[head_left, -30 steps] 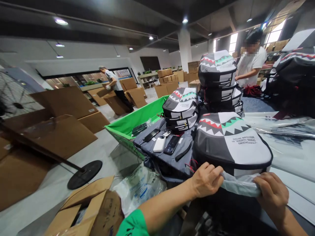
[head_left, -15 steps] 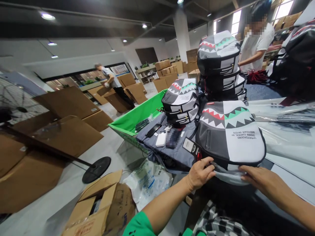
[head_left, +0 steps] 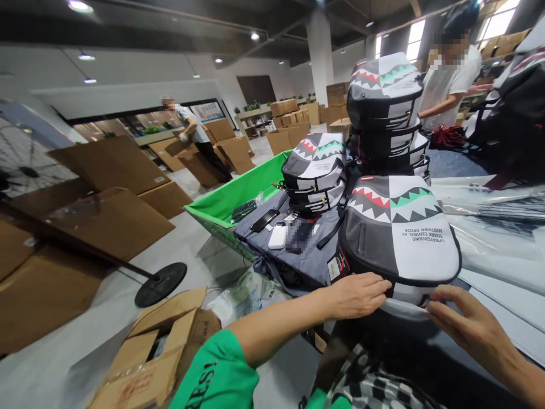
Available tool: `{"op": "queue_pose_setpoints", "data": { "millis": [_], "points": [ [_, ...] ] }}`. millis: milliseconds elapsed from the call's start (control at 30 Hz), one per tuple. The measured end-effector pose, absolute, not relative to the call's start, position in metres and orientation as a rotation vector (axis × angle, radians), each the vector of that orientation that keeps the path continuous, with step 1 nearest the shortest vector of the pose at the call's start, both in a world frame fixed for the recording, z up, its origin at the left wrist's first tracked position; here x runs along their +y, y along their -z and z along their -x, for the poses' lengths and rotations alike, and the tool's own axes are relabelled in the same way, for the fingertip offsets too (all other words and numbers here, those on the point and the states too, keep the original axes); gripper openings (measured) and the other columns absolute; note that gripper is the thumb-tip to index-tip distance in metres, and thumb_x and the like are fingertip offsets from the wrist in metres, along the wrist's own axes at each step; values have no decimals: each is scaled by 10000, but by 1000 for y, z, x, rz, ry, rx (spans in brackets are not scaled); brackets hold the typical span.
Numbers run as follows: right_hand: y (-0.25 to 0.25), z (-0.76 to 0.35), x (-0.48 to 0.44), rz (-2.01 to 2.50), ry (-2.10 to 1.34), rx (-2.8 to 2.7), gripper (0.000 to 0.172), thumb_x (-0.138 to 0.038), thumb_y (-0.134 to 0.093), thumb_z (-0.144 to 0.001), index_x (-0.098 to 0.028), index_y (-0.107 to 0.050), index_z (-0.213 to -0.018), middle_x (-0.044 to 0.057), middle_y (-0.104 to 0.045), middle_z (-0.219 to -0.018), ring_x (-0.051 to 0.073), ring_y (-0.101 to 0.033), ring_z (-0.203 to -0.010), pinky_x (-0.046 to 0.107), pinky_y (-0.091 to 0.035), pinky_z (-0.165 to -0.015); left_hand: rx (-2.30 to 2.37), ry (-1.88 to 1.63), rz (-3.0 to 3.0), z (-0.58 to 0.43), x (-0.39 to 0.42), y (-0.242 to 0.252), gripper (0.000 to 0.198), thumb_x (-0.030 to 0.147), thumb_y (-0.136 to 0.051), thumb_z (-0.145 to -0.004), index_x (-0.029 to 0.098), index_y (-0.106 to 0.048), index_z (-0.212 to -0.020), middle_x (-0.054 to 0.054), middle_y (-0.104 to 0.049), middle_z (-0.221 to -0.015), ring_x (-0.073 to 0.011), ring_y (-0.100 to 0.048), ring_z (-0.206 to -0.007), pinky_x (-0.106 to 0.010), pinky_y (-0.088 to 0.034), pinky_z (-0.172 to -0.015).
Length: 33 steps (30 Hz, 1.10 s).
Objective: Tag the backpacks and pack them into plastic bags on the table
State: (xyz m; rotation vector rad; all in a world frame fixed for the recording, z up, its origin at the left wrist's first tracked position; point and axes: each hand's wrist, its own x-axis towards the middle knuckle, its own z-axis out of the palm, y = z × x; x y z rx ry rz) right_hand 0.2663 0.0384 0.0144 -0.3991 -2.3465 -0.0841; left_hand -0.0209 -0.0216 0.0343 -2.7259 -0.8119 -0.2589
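Head camera: a person in a green sleeve works at a crowded worktop [head_left: 502, 295] in a warehouse. A grey-and-white backpack [head_left: 400, 227] printed with a shark mouth lies flat at the near edge. A thin plastic bag [head_left: 402, 308] shows beneath its near end.

The left hand [head_left: 357, 295] rests against the backpack's near left corner, just below a hang tag [head_left: 335, 268]. Its fingers are stretched almost flat, the grip open and closed around nothing. The right hand [head_left: 468, 326] is spread, fingertips touching the plastic bag at the backpack's near right corner. Its grip is likewise open, with nothing clasped.

Behind the backpack stands a tall stack of matching backpacks [head_left: 385, 108], with a lower stack [head_left: 317, 173] to its left. A grey cloth [head_left: 306, 258] beside them carries a black phone [head_left: 264, 220] and a white power bank [head_left: 277, 236]. A green bin [head_left: 230, 199] sits just past the cloth.

On the floor are an open cardboard box [head_left: 157, 352] and the round base of a fan [head_left: 160, 284]. A co-worker in a white shirt [head_left: 449, 85] stands beyond the tall stack, and another person [head_left: 191, 132] bends over cartons well apart, near the far wall.
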Motion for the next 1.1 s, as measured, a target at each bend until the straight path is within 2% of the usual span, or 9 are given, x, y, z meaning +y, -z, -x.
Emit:
{"op": "queue_pose_setpoints", "data": {
  "millis": [67,200,367,500,667,733,867,967,1100],
  "points": [
    [-13,-267,44,252,164,-2434,173,-119,-489,-995,-226,-617,-1044,64,-699,-1080,199,-671,-970,305,-517,-789,-715,207,2872,23,-10,-35,183,144,-480,-999,157,-662,-1003,-86,-670,-1285,-174,-632,-1120,-261,-495,-955],
    [-16,-260,56,242,112,-2608,226,-171,-404,-1040,-226,-575,-904,3,-631,-755,155,-608,-672,280,-445,-603,-847,7,3024,24,10,-40,81,178,-579,-942,191,-634,-1000,-32,-724,-1103,-160,-681,-924,-238,-512,-762],
    [-41,-252,58,114,130,-2719,310,-175,-341,-1063,-224,-559,-849,1,-594,-757,152,-530,-645,301,-374,-597,-912,9,3029,27,10,-55,242,321,-545,-1025,175,-558,-1218,-38,-703,-985,-167,-655,-873,-260,-465,-719],
    [-55,-247,62,-5,182,-2709,349,-199,-382,-1074,-221,-498,-745,-15,-543,-696,151,-469,-633,315,-322,-602,-690,149,2909,34,5,-55,256,359,-492,-1051,154,-643,-1027,-38,-664,-850,-161,-603,-825,-278,-444,-761],
    [-54,-243,68,-66,-69,-2784,280,-170,-400,-1058,-238,-584,-858,-21,-612,-761,133,-512,-636,304,-331,-571,-270,236,2863,40,10,-54,210,161,-495,-1029,184,-665,-908,-23,-622,-803,-151,-586,-846,-266,-417,-940],
    [-55,-242,69,-45,-126,-2832,304,-96,-370,-1028,-246,-609,-912,-23,-626,-771,126,-530,-621,303,-325,-540,-178,198,2850,42,15,-53,200,172,-501,-1024,206,-656,-903,-13,-605,-803,-140,-555,-765,-270,-431,-860],
    [-58,-245,72,-44,86,-2858,340,-27,-333,-986,-226,-523,-785,-29,-559,-690,126,-472,-529,314,-282,-488,-125,149,2790,43,23,-43,195,233,-470,-1033,240,-642,-942,9,-577,-780,-120,-485,-646,-290,-387,-661],
    [-55,-249,72,-95,287,-2860,309,-2,-331,-959,-224,-502,-829,-24,-560,-716,141,-451,-513,329,-266,-484,-144,171,2720,46,22,-36,147,221,-493,-1010,246,-628,-957,13,-569,-768,-121,-484,-649,-289,-368,-641],
    [-51,-251,72,-110,395,-2835,277,11,-357,-930,-225,-490,-870,-22,-548,-726,148,-446,-521,339,-245,-497,-190,233,2625,53,15,-34,82,185,-555,-953,254,-596,-967,18,-549,-750,-146,-513,-708,-307,-394,-732]
  ]
}}
